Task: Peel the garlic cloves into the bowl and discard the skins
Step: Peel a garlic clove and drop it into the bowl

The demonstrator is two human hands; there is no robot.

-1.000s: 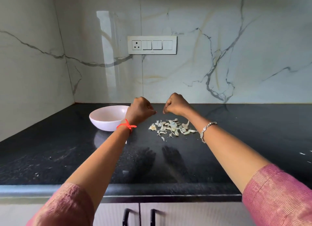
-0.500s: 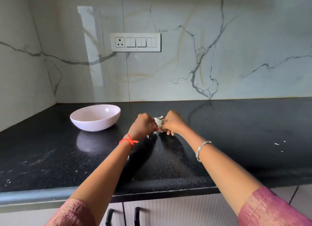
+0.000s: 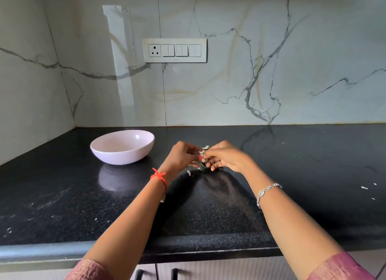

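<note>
Currently pale papery garlic skins (image 3: 203,154) are pinched between curled fingers of the left hand (image 3: 181,157) and right hand (image 3: 226,159), low over the black speckled stone surface (image 3: 208,206), near the pale pink bowl (image 3: 122,147); flakes may be scattered if loosely gripped.

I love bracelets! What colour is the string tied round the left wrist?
The string is bright red, best seen in the head view.

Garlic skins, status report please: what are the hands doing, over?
Left hand and right hand both pinch garlic skins between them. Bowl sits apart to the left. Nothing in the way.
</note>
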